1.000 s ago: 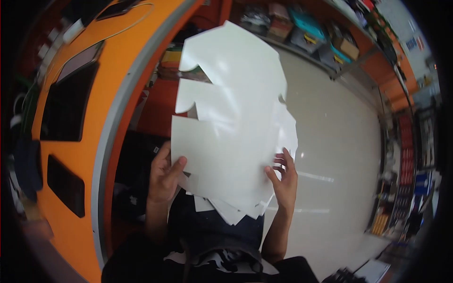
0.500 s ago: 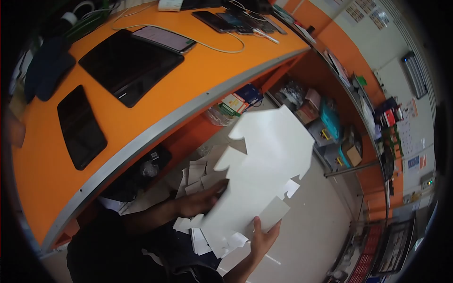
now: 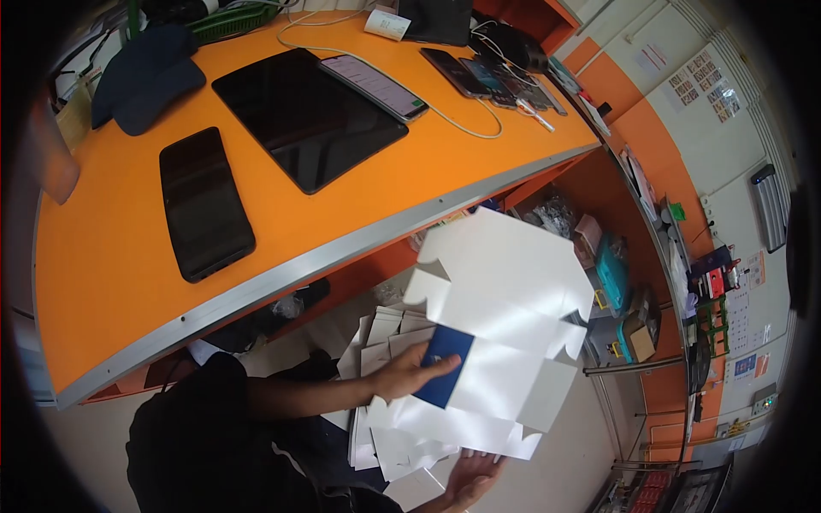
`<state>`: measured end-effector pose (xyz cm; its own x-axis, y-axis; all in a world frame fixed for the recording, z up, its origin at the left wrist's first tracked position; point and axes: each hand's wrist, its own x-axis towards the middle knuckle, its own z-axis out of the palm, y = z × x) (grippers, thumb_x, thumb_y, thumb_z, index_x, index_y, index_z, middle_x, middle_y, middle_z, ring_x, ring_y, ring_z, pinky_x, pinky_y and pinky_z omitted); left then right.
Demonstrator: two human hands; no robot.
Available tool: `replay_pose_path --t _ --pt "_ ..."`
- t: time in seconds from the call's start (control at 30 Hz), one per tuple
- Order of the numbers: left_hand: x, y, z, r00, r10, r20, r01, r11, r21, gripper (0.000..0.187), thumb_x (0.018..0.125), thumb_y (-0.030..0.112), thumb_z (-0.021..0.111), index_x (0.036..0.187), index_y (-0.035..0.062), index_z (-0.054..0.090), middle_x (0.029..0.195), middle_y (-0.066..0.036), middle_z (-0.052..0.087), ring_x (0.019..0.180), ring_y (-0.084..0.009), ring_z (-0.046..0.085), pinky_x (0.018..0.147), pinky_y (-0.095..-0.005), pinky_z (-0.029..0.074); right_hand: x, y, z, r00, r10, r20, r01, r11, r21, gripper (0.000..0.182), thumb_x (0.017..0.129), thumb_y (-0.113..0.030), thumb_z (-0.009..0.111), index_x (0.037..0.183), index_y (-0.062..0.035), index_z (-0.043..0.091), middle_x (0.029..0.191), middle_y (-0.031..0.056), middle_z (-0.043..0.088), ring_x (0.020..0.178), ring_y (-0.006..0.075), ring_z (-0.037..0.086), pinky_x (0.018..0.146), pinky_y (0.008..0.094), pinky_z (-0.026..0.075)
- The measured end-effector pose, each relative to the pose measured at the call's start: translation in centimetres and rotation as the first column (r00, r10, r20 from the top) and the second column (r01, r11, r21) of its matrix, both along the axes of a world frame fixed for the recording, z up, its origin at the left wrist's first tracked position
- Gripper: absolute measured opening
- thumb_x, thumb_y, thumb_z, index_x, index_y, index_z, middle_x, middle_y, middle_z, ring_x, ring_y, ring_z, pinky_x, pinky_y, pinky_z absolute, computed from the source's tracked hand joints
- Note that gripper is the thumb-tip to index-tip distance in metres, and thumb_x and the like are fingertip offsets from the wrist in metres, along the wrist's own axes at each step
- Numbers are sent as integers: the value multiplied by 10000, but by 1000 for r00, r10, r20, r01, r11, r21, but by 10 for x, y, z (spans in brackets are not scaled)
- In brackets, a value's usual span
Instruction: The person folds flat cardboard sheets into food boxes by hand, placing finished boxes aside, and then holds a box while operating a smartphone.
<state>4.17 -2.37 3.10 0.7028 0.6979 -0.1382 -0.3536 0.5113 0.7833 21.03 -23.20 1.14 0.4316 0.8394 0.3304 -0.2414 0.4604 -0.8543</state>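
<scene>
Beside the orange table (image 3: 111, 265), the left hand (image 3: 406, 374) is pinching a white card sheet (image 3: 513, 342) at its blue panel (image 3: 440, 390); the right hand (image 3: 473, 480) is curling under its lower edge, grip unclear. Card pieces (image 3: 383, 327) are crowding underneath; a tablet (image 3: 299, 120) is occupying the table.

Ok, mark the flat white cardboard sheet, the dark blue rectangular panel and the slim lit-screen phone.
Flat white cardboard sheet (image 3: 503, 352): head view, centre of its face.
Dark blue rectangular panel (image 3: 442, 387): head view, lower uncovered part.
Slim lit-screen phone (image 3: 373, 87): head view, screen centre.
</scene>
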Motion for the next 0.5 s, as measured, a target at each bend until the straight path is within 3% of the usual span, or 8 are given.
replay_pose_path --t 0.07,0.1,0.13,0.17,0.27,0.4,0.47,0.5 --pt "14 -12 -10 997 -57 48 50 989 142 485 1021 409 579 1316 32 502 1112 -21 602 998 -77 571 851 -253 508 -27 20 25 996 7 88 -11 999 44 790 934 -275 695 1541 -20 261 1550 212 329 1395 391 390 1159 523 328" --pt "10 -14 -2 988 -154 19 150 979 140 577 1022 416 573 1390 -4 428 1208 -56 576 1086 -103 543 925 -276 486 -32 21 29 962 -265 64 269 961 -71 756 939 -237 678 1538 -21 271 1535 211 351 1380 372 409 1147 508 342" --pt "11 -16 -8 970 -244 -8 243 965 97 620 1022 424 568 1415 -24 396 1245 -69 568 1097 -100 546 931 -271 484 -36 22 34 851 -520 75 524 831 -188 724 944 -199 661 1535 -23 282 1520 211 374 1365 352 427 1136 494 356" --pt "12 -18 -11 974 -224 12 222 970 98 624 1020 427 569 1423 -15 395 1250 -67 566 1109 -99 545 925 -266 485 -36 32 47 813 -581 23 566 781 -265 676 939 -110 620 1532 -27 305 1474 211 437 1316 318 476 1108 458 384" --pt "0 -9 3 947 -315 -62 316 949 9 638 1010 464 566 1432 16 397 1301 -70 546 1178 -137 545 971 -319 505 -17 32 37 778 -622 88 610 714 -344 736 893 -99 654 1532 -12 300 1478 216 437 1309 322 489 1073 449 435" --pt "-5 2 -13 930 -349 -114 355 934 36 650 1007 472 559 1437 14 394 1302 -81 549 1202 -149 554 978 -341 539 -20 39 37 816 -571 84 558 743 -369 699 893 -52 594 1537 -30 325 1422 213 496 1249 318 535 1070 416 429" --pt "-16 7 -14 909 -379 -173 397 914 84 650 1009 490 545 1404 -14 439 1283 -102 586 1110 -170 644 902 -331 574 -14 39 29 785 -615 75 596 717 -361 687 886 -55 601 1523 -23 344 1397 214 514 1211 319 560 1034 413 459" --pt "-24 13 -4 846 -466 -259 499 863 79 613 1007 504 540 1301 -33 516 1200 -119 638 1003 -191 691 833 -320 591 -12 39 24 753 -654 68 632 692 -349 676 879 -58 607 1509 -16 364 1372 215 533 1173 319 584 999 409 490"
